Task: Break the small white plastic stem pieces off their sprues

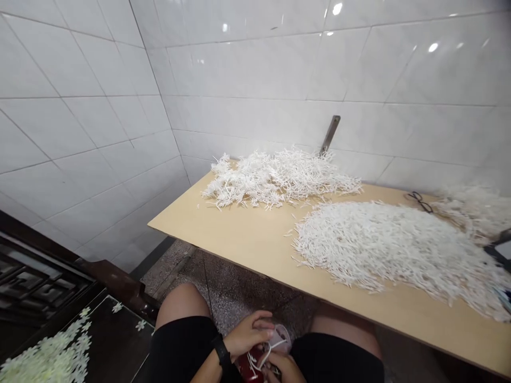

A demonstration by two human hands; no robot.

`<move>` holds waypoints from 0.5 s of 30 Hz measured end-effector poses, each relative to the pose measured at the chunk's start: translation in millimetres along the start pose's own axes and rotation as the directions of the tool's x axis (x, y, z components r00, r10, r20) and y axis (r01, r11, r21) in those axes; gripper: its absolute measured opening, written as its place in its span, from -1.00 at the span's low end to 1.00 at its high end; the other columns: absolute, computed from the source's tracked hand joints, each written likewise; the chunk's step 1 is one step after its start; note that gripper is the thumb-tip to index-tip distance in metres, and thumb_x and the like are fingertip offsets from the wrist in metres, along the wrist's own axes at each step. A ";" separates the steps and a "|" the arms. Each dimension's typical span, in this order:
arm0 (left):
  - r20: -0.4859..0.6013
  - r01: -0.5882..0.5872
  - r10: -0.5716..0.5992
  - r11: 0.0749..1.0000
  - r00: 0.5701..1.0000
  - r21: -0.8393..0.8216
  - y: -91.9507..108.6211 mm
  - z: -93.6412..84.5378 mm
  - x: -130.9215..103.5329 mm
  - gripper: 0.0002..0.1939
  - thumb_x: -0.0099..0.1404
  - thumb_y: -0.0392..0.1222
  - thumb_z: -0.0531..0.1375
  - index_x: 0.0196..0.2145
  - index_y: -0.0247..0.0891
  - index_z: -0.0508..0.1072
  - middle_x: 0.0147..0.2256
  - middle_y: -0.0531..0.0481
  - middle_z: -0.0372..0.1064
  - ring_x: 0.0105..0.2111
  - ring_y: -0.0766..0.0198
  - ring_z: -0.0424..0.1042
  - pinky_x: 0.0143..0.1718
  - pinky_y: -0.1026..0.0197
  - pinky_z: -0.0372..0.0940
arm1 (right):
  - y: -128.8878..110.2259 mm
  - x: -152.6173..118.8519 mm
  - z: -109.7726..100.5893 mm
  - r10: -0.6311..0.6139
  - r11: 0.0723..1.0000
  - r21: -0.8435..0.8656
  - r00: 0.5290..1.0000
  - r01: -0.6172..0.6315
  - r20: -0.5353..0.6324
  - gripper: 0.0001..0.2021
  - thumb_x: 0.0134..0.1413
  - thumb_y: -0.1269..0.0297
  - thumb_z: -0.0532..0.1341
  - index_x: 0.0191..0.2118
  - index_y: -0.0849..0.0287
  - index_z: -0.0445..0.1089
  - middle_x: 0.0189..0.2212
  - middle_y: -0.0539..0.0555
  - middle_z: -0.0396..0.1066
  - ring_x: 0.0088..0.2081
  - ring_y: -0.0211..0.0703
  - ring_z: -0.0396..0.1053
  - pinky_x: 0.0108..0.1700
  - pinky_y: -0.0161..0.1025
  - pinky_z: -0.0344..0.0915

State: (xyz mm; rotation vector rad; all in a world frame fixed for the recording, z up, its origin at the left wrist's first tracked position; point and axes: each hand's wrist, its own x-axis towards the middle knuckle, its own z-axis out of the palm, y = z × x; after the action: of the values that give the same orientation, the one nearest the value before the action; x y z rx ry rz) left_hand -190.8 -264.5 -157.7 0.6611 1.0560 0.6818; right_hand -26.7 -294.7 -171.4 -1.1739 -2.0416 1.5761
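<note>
Low between my knees are both hands. My left hand (250,335), with a black band on the wrist, has its fingers loosely curved and apart over a shiny red object (252,366), whose kind I cannot make out. My right hand (286,367) is partly cut off by the lower edge; its fingers close around thin white stem-like strands (265,357). Beside the fingers is a pale, translucent round container (282,335), partly covered by the hands and strands.
A wooden tabletop (235,239) bears a heap of white flower-like pieces with stems (275,178) and a broad pile of short white strands (383,242). Black-handled scissors (420,201) lie behind. Pale flowers (51,351) cover part of a dark surface at left. White tiled walls enclose the corner.
</note>
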 end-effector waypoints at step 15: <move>-0.026 -0.180 0.178 0.978 0.984 -0.102 -56.2 12.2 3.8 -0.57 -0.08 -0.11 0.44 -0.26 -0.32 0.47 -0.32 -0.08 0.48 -0.35 0.27 0.45 -0.20 0.20 0.28 | 21.1 -27.9 -1.4 0.525 0.493 0.847 0.844 -0.199 -0.108 -0.67 -0.05 0.04 0.24 -0.25 0.19 0.48 -0.35 0.11 0.52 -0.33 -0.12 0.46 -0.20 -0.21 0.31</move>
State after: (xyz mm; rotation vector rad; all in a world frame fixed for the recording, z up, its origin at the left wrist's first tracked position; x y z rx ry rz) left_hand -168.1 -298.3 -198.5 0.6665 0.9765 0.8940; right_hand 0.2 -313.4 -183.6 -1.3814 -0.6190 1.9610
